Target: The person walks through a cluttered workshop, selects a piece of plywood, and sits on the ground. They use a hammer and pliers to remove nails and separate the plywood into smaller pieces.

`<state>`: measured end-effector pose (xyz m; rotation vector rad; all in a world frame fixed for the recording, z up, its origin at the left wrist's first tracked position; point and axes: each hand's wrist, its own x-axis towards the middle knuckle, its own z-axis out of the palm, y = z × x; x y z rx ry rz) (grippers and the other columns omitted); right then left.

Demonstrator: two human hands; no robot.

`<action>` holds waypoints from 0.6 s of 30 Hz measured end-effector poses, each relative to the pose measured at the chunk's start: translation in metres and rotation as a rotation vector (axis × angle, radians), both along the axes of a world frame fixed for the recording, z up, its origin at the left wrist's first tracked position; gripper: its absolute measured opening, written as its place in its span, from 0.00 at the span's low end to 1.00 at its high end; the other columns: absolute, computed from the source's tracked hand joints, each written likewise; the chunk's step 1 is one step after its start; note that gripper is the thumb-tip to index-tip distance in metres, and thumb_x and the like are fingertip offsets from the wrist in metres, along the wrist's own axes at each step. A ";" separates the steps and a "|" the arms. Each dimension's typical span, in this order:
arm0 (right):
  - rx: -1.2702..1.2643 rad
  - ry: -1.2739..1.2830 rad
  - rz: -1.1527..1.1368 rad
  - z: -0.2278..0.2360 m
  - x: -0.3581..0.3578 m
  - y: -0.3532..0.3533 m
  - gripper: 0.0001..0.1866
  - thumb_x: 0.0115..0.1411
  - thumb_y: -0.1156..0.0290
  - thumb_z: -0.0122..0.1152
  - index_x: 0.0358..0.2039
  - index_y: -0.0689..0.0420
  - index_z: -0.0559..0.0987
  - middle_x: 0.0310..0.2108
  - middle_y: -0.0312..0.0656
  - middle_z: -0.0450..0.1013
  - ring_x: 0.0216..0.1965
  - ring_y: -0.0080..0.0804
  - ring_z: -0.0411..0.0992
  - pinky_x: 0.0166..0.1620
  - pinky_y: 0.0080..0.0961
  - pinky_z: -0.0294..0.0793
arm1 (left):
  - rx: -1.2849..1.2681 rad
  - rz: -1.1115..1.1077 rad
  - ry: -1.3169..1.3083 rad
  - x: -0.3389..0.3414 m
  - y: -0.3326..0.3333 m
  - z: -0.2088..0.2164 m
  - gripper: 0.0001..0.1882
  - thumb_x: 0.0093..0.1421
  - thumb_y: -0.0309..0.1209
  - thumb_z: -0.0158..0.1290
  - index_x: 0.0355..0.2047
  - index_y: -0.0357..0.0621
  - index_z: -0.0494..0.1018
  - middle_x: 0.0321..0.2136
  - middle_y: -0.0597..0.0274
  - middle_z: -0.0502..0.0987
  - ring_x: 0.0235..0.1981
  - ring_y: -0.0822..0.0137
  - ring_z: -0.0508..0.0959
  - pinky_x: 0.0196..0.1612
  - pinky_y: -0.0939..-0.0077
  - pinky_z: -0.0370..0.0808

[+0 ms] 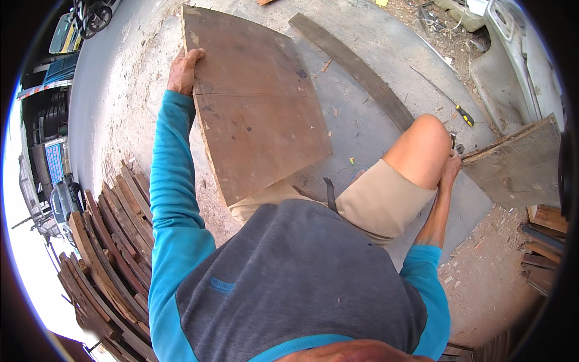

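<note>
My left hand [183,72] is closed on the left edge of a broad brown wooden panel [259,114]. The panel stands tilted beside my left leg, with its lower end at my shorts. Beyond my bent right knee, my right hand [451,168] is closed on what looks like a hammer [454,140]; its small metal head shows above the fist and its handle is mostly hidden. A long screwdriver [464,114] with a yellow and black handle lies on the floor past the knee. A narrow grey-brown plank [356,66] lies between the panel and the screwdriver.
Several dark wooden planks [108,247] are piled at my left. A worn wooden board [518,166] leans at the right, near more wood pieces [546,247]. Pale metal panels [512,66] and debris stand at the far right. A motorcycle wheel [96,19] shows at the far left.
</note>
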<state>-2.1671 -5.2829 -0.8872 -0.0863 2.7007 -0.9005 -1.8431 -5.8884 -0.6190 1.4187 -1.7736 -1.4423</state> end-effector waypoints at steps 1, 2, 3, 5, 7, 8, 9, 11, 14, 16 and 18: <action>0.098 0.069 -0.039 0.036 0.015 -0.012 0.22 0.64 0.56 0.62 0.34 0.67 0.75 0.27 0.46 0.72 0.30 0.37 0.69 0.36 0.36 0.70 | -0.007 -0.015 -0.001 0.001 -0.002 -0.001 0.19 0.57 0.33 0.58 0.44 0.31 0.75 0.35 0.54 0.80 0.31 0.64 0.81 0.36 0.71 0.80; 0.000 0.220 -0.050 0.070 0.029 -0.019 0.21 0.65 0.58 0.62 0.34 0.67 0.75 0.27 0.46 0.72 0.30 0.36 0.69 0.36 0.36 0.70 | -0.015 -0.030 -0.004 0.002 -0.004 -0.003 0.19 0.57 0.34 0.58 0.45 0.31 0.75 0.35 0.54 0.80 0.31 0.64 0.81 0.36 0.70 0.80; -0.100 0.366 -0.052 0.107 0.043 -0.026 0.20 0.66 0.59 0.61 0.33 0.67 0.75 0.27 0.46 0.73 0.30 0.36 0.70 0.36 0.35 0.71 | -0.016 -0.051 -0.002 0.007 -0.008 -0.003 0.19 0.58 0.34 0.58 0.44 0.31 0.75 0.35 0.54 0.80 0.31 0.63 0.81 0.35 0.70 0.81; -0.205 0.668 -0.072 0.160 0.056 -0.037 0.18 0.68 0.60 0.60 0.36 0.66 0.76 0.27 0.44 0.74 0.29 0.35 0.70 0.35 0.34 0.71 | -0.003 -0.070 0.044 0.011 -0.016 -0.011 0.19 0.58 0.33 0.58 0.45 0.31 0.75 0.35 0.54 0.80 0.31 0.64 0.81 0.35 0.69 0.82; -0.316 0.795 -0.153 0.200 0.062 -0.048 0.19 0.71 0.58 0.57 0.38 0.65 0.76 0.31 0.45 0.75 0.32 0.36 0.73 0.37 0.32 0.75 | 0.000 -0.086 0.053 0.015 -0.016 -0.011 0.19 0.59 0.31 0.56 0.47 0.32 0.73 0.35 0.53 0.80 0.30 0.63 0.81 0.34 0.69 0.82; -0.422 0.766 -0.220 0.219 0.064 -0.056 0.20 0.72 0.58 0.55 0.39 0.66 0.75 0.34 0.47 0.76 0.36 0.37 0.75 0.39 0.31 0.78 | 0.037 -0.077 0.068 0.015 -0.012 -0.008 0.20 0.59 0.31 0.56 0.48 0.32 0.73 0.35 0.53 0.80 0.30 0.64 0.80 0.35 0.69 0.82; -0.559 0.869 -0.129 0.248 0.068 -0.076 0.18 0.72 0.59 0.53 0.38 0.66 0.72 0.36 0.52 0.75 0.38 0.42 0.76 0.42 0.35 0.80 | 0.078 -0.067 0.082 0.014 -0.007 -0.006 0.21 0.59 0.31 0.56 0.50 0.33 0.72 0.36 0.53 0.80 0.30 0.64 0.80 0.35 0.69 0.82; -0.864 1.076 0.060 0.307 0.073 -0.123 0.16 0.74 0.63 0.49 0.38 0.66 0.66 0.40 0.60 0.74 0.44 0.51 0.78 0.48 0.43 0.84 | 0.078 -0.100 0.117 0.023 -0.003 -0.006 0.23 0.58 0.31 0.55 0.54 0.34 0.71 0.37 0.53 0.79 0.32 0.64 0.80 0.36 0.69 0.81; -1.099 1.154 0.203 0.340 0.060 -0.142 0.18 0.76 0.60 0.41 0.38 0.66 0.64 0.43 0.68 0.71 0.49 0.61 0.75 0.53 0.53 0.81 | -0.002 -0.186 0.212 0.023 0.014 0.003 0.29 0.58 0.31 0.53 0.60 0.35 0.68 0.42 0.53 0.78 0.38 0.65 0.79 0.43 0.70 0.78; -1.301 1.015 0.213 0.358 0.068 -0.165 0.19 0.76 0.57 0.37 0.39 0.63 0.64 0.43 0.69 0.72 0.51 0.64 0.75 0.54 0.55 0.81 | -0.025 -0.224 0.229 0.034 0.023 0.010 0.30 0.58 0.32 0.51 0.62 0.34 0.66 0.44 0.51 0.78 0.39 0.64 0.79 0.44 0.70 0.78; -1.549 0.719 0.181 0.362 0.075 -0.177 0.19 0.77 0.56 0.35 0.39 0.60 0.65 0.43 0.67 0.73 0.52 0.65 0.75 0.54 0.55 0.81 | 0.000 -0.256 0.252 0.033 0.038 0.022 0.31 0.59 0.32 0.52 0.63 0.34 0.65 0.49 0.51 0.76 0.45 0.63 0.78 0.49 0.70 0.76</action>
